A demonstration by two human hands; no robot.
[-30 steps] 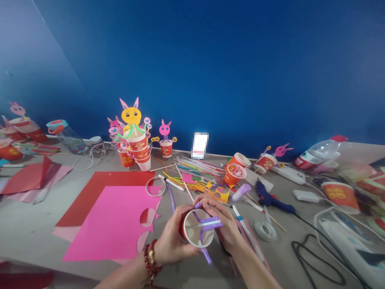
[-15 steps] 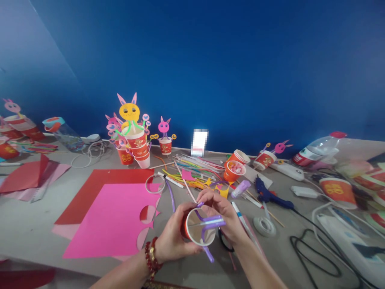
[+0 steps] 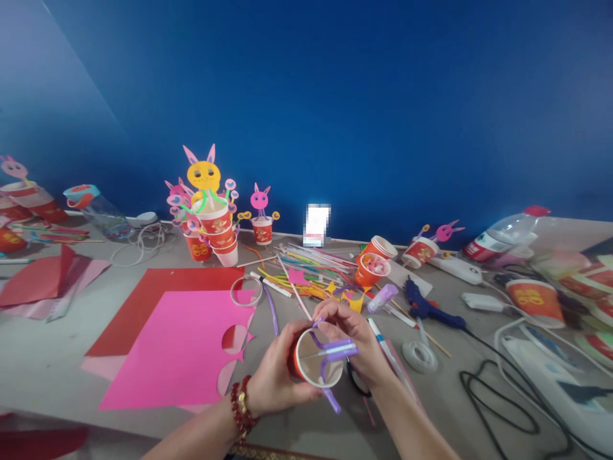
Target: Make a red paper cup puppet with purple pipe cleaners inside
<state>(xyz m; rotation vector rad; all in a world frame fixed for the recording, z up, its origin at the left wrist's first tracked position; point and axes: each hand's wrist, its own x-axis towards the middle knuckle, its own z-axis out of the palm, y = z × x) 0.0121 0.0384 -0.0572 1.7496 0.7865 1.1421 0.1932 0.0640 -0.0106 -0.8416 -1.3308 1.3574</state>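
Note:
My left hand (image 3: 278, 367) is wrapped round a red paper cup (image 3: 306, 378), its white mouth tilted up toward me. Purple straws (image 3: 338, 348) sit across the cup's opening, and one purple end (image 3: 331, 401) sticks out past the near rim. At the far rim, the fingers of my right hand (image 3: 352, 338) are closed on a short purple straw end (image 3: 317, 324). My right fingertips partly hide the cup's edge there. A loose purple straw (image 3: 271, 310) lies on the table just beyond my left hand.
Pink paper (image 3: 177, 351) with round cut-outs lies to the left. Finished cup figures (image 3: 262, 230) stand along the wall. Straws and paper scraps (image 3: 311, 271) spread behind my hands. On the right are a blue glue gun (image 3: 431, 310), a tape roll (image 3: 419, 355) and a black cord (image 3: 498, 415).
My view has shifted very slightly. The purple straw end at the far rim has tilted a little in my right fingers; my left hand still holds the cup in the same place.

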